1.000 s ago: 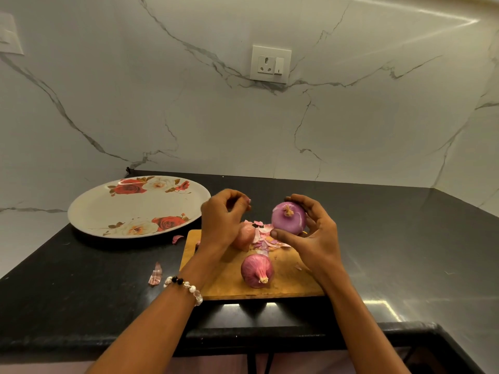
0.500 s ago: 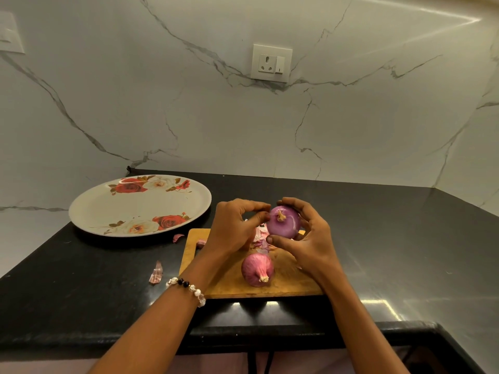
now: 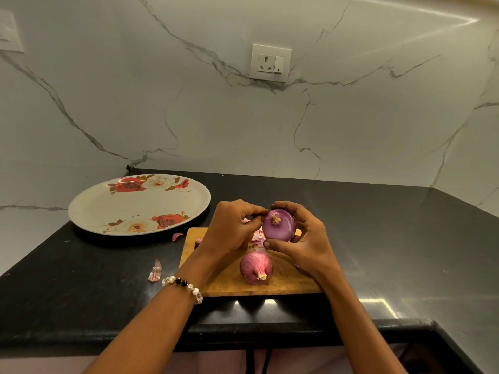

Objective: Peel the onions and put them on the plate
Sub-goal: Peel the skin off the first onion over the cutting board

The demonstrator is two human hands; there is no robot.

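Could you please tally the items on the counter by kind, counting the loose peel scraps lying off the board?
Purple-red onions: 2 (one held, one on the board)
Floral white plate: 1
Wooden chopping board: 1
Pink peel scraps off the board: 2 ()
Total: 6

Two onions show: one purple onion (image 3: 279, 225) held up between both hands, over the far part of the board, and one unpeeled onion (image 3: 256, 268) lying near the board's near edge. There is one wooden cutting board (image 3: 224, 282), at the near edge of the surface (image 3: 378, 238), and one flowered plate (image 3: 108, 209) toward the surface's far left corner. Two loose skin scraps lie on the surface left of the board: one (image 3: 155, 271) nearer, one (image 3: 176, 236) by the plate's rim. More peelings (image 3: 256, 237) lie heaped on the board, too hidden to count. Two hands: left hand (image 3: 229, 230), right hand (image 3: 305, 238).
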